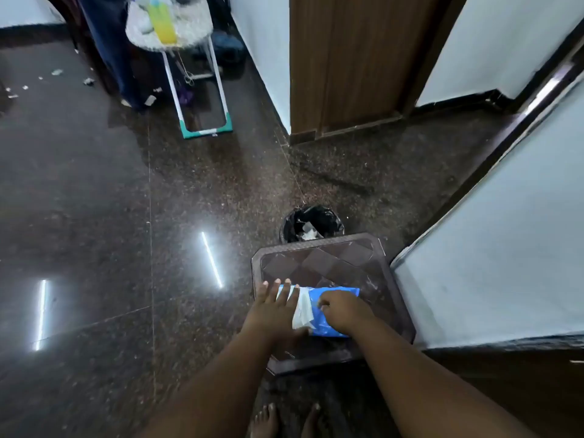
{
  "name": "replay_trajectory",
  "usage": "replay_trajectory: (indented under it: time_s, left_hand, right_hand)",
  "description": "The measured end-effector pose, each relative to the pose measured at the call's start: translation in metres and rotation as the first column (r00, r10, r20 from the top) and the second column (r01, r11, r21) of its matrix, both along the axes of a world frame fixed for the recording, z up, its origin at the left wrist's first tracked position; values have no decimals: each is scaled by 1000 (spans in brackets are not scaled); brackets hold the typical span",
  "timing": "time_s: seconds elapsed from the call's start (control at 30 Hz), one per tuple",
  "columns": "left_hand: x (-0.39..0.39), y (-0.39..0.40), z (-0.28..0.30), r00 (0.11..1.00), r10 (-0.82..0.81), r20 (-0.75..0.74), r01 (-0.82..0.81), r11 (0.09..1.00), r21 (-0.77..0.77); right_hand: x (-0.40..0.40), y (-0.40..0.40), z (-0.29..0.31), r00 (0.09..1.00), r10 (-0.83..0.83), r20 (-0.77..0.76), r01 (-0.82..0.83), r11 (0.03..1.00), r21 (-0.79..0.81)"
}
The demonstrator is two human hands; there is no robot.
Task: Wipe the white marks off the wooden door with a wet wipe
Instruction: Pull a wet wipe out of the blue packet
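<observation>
A blue wet-wipe pack (339,297) lies on a dark brown plastic stool (319,259) below me. A white wipe (301,308) sticks out of the pack's left part. My left hand (271,306) lies flat with straight fingers on the pack's left end. My right hand (343,311) rests on the middle of the pack, its fingers curled and pinching at the wipe. The wooden door (350,58) stands at the upper middle, far from both hands; no white marks show on it from here.
A small bin (311,222) with a black liner stands just behind the stool. A white round side table (172,26) with a yellow bottle stands at the upper left. Light blue walls (493,263) flank the right. The floor is dark polished stone with paper scraps at far left.
</observation>
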State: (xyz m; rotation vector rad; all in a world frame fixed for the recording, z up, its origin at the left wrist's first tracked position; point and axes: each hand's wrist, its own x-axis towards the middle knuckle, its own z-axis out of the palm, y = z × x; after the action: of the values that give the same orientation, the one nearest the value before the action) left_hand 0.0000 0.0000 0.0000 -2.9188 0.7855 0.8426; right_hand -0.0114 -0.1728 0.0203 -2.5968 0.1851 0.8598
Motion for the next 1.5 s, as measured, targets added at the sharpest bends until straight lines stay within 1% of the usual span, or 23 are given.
replay_trajectory:
  time_s: [0.07, 0.13, 0.27, 0.33, 0.37, 0.5, 0.57, 0.7, 0.77, 0.83, 0.97, 1.03, 1.13, 1.2, 1.27, 1.4, 1.5]
  left_hand:
    - [7, -9, -12, 998, -57, 9, 57, 998, -19]
    - [14, -17, -23, 997, -78, 21, 79, 996, -31]
    - [24, -21, -47, 999, -35, -12, 34, 996, -82]
    - [26, -19, -56, 1000, -24, -1, 24, 994, -108]
    - [27, -19, -59, 999, -29, 17, 30, 993, -114]
    - [35, -16, -64, 996, -53, 73, 65, 982, -177]
    - [36, -15, -66, 994, -77, 78, 90, 979, -181]
    - [34, -13, -71, 991, -105, 82, 119, 977, -179]
    - [34, -13, -72, 991, -104, 84, 119, 975, -190]
    - [34, -12, -73, 992, -102, 78, 116, 973, -200]
    - [32, -10, -76, 996, -69, 57, 80, 970, -231]
    - [32, -9, -77, 997, -61, 51, 71, 969, -237]
    - [32, -8, -77, 997, -63, 48, 73, 967, -244]
    - [33, -9, -77, 995, -87, 56, 98, 965, -245]
    - [35, -9, -77, 992, -104, 67, 117, 961, -251]
    - [39, -10, -80, 990, -115, 80, 133, 956, -262]
    - [41, -10, -82, 990, -116, 87, 136, 950, -282]
  right_hand:
    - [8, 1, -10, 999, 33, 35, -30, 997, -74]
    - [11, 1, -17, 993, 90, 71, -77, 982, -174]
    - [11, 4, -33, 967, 221, 128, -166, 925, -342]
    - [8, 7, -40, 952, 277, 132, -207, 897, -390]
    - [8, 7, -42, 951, 279, 133, -209, 897, -390]
    - [19, 5, -47, 974, 205, 100, -167, 939, -300]
    - [21, 4, -48, 979, 186, 82, -161, 956, -243]
    - [20, -3, -50, 988, 146, 54, -142, 988, -66]
    - [22, -7, -51, 997, 71, 21, -72, 997, 35]
    - [24, -7, -52, 1000, -3, -23, 6, 993, 115]
    - [24, -1, -57, 999, -52, 3, 51, 987, 151]
    - [23, 1, -58, 997, -74, -8, 74, 979, 189]
    - [22, 0, -59, 991, -113, -74, 130, 947, 294]
    - [25, -1, -59, 978, -150, -144, 188, 932, 311]
    - [31, -1, -56, 965, -155, -210, 213, 931, 295]
    - [50, -1, -47, 937, -74, -342, 153, 966, 208]
    - [57, 0, -43, 911, -12, -412, 106, 973, 205]
